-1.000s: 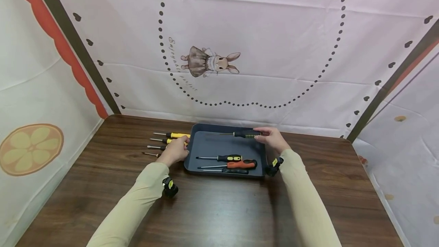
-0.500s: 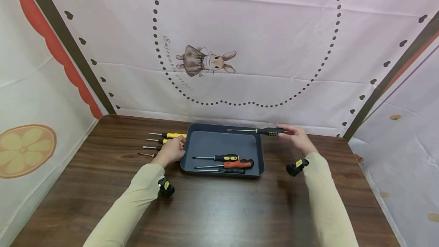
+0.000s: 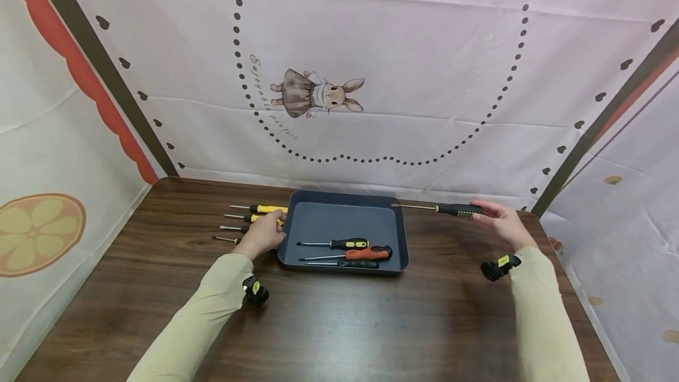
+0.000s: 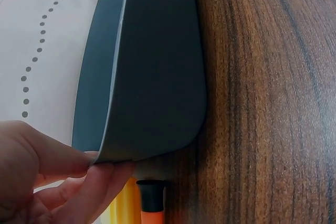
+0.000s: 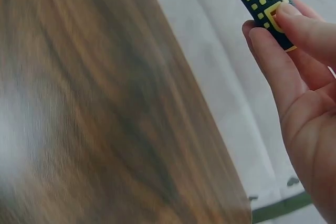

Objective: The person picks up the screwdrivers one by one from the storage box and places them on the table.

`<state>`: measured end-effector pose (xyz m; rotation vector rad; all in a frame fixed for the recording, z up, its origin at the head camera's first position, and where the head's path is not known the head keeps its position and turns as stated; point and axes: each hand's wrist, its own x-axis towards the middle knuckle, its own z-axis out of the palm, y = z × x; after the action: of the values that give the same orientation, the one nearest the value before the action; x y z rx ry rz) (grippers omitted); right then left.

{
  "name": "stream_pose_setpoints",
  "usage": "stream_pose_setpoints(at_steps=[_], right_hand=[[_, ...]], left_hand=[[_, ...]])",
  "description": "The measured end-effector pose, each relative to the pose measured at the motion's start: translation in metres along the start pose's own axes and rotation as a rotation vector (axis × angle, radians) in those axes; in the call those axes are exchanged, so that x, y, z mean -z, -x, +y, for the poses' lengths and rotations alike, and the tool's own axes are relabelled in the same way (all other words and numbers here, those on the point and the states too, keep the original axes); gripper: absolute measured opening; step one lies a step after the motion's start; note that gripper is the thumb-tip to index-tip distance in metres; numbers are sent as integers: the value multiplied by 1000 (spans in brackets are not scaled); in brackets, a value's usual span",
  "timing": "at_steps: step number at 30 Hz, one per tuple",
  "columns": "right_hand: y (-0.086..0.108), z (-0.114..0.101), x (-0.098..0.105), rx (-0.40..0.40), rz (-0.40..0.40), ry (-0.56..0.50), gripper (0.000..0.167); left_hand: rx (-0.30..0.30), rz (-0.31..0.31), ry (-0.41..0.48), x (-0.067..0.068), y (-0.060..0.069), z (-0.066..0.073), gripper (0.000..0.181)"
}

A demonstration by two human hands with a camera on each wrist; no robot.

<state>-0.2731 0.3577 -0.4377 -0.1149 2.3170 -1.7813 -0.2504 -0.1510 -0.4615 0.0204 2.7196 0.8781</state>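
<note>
On the wooden table (image 3: pixel 339 323) sits a gray tray (image 3: pixel 345 223), the left hand (image 3: pixel 263 234) pinching its left rim, seemingly to steady it. To its right, the right hand (image 3: pixel 503 224) pinches a black-and-yellow screwdriver (image 3: pixel 453 210) by the handle's end, fingertips closed, likely leaving its shaft free.

- The dotted screwdriver (image 3: pixel 459 210) has a black handle with yellow squares.
- The tray (image 3: pixel 345 220) is of dark blue-grey colour.
- The orange screwdriver (image 3: pixel 361 254) has also black on its handle.
- The table (image 3: pixel 339 329) is brown, with darker wood grain.
- The cloth (image 3: pixel 408 58) is white, with dark dots in a curved line.
</note>
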Motion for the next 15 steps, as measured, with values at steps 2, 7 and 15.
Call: stream_pose_setpoints(at_steps=[2,7,15], right_hand=[[5,5,6,-3,13,-21,39],[15,19,16,-37,55,-114,27],[17,40,18,-68,47,-225,30]], left_hand=[[-4,-2,-2,0,-1,0,35],[-4,0,-4,1,-1,0,35],[-15,4,-19,0,-1,0,35]])
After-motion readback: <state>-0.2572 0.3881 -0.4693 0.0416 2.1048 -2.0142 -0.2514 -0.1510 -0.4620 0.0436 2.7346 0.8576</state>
